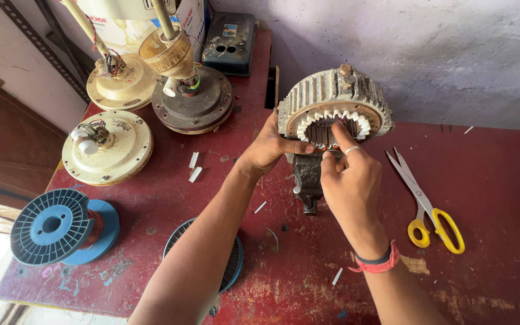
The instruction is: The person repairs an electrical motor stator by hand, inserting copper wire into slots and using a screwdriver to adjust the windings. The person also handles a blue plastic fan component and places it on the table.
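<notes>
While my left hand (267, 148) grips the motor stator (334, 108) steady on the red surface (489, 198), my right hand (349, 174) pokes one finger into its slots, other fingers curled; scissors (427, 204) lie nearby.

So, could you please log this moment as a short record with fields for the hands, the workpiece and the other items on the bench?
Workpiece: ribbed motor stator with white slot insulation, standing on edge on a small vise
Left hand: left hand grips the stator's left rim
Right hand: right hand, forefinger pushed into the inner slots
Surface: worn red table
Right of hands: yellow-handled scissors
Left side: blue wire spool; cream ceiling-fan motor
Scattered: white paper strips
</notes>
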